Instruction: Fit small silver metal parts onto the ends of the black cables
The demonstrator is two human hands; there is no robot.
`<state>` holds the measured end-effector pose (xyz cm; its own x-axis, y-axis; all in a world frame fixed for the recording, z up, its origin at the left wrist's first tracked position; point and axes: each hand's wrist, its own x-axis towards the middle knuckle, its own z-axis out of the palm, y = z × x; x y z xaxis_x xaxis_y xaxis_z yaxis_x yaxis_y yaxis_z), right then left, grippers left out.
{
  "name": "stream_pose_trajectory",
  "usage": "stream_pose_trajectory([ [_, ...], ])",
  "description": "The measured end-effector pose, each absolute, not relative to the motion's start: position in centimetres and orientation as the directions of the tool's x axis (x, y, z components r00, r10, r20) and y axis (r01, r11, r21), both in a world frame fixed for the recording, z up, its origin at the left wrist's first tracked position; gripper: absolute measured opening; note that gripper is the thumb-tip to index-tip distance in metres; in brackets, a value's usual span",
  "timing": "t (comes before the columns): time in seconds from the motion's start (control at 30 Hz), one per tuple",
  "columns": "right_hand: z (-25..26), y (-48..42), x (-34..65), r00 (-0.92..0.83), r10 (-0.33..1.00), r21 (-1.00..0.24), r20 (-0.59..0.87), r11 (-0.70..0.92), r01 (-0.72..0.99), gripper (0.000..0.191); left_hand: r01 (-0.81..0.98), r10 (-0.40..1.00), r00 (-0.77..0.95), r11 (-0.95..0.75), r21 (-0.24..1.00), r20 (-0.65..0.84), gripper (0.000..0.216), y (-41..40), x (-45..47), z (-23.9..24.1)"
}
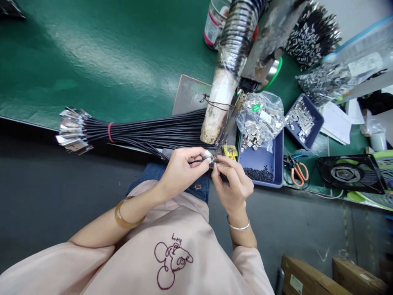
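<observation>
My left hand is closed in a pinch on a black cable, with white covering on a fingertip. At the cable's end, my right hand pinches a small metal connector, mostly hidden by the fingers. Both hands meet at the bench edge, just below the tip of what looks like a clamped soldering iron. Behind my left hand lies a bundle of black cables, tied with a red band, metal plugs at its left end. A yellow piece sits beside my right hand.
A taped fume hose hangs over the bench. To the right are a blue tray with metal shells and black bits, a smaller tray, orange-handled pliers and a black fan. Cardboard boxes stand on the floor.
</observation>
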<state>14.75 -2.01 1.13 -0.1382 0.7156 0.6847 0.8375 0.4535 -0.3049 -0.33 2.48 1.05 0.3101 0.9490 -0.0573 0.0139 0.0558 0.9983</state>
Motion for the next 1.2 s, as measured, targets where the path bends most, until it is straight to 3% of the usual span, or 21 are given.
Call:
stream_pose_trajectory([
  [0.4,1.1,-1.9,14.6,-0.104,0.695,-0.322,0.711,0.453,0.832,0.019,0.001,0.955,0.292,0.055,0.998,-0.053,0.007,2.7,-0.3,1.4],
  [0.7,0.8,-2.6,15.0,-0.136,0.685,-0.272,0.716,0.452,0.849,0.019,0.017,0.919,0.388,0.067,0.998,-0.068,0.009,2.9,-0.6,1.0],
  [0.83,0.7,-2.5,15.5,-0.254,0.709,-0.213,0.658,0.499,0.84,0.016,-0.022,0.855,0.512,0.102,0.995,-0.076,0.013,3.5,-1.4,1.4],
  [0.9,0.5,-2.5,15.5,-0.224,0.73,-0.3,0.646,0.512,0.804,0.012,-0.032,0.821,0.565,0.12,0.992,-0.081,0.011,3.7,-2.1,1.7],
  [0.97,0.4,-2.6,15.4,-0.083,0.81,-0.524,0.581,0.45,0.723,0.006,-0.024,0.795,0.606,0.061,0.998,-0.034,0.01,3.8,-2.7,2.0],
  [1.07,0.5,-3.2,15.2,0.056,0.957,-0.824,0.283,0.213,0.525,0.006,-0.016,0.734,0.664,-0.18,0.984,0.145,0.011,3.5,-3.4,2.3],
  [1.13,0.9,-3.8,15.2,0.152,0.96,-0.846,0.233,0.123,0.518,0.007,-0.006,0.738,0.631,-0.304,0.953,0.24,0.011,3.0,-3.5,2.3],
  [1.2,1.2,-4.5,15.3,0.281,0.882,-0.763,0.38,0.127,0.633,0.004,0.026,0.792,0.54,-0.353,0.935,0.284,0.01,2.4,-3.4,2.1],
])
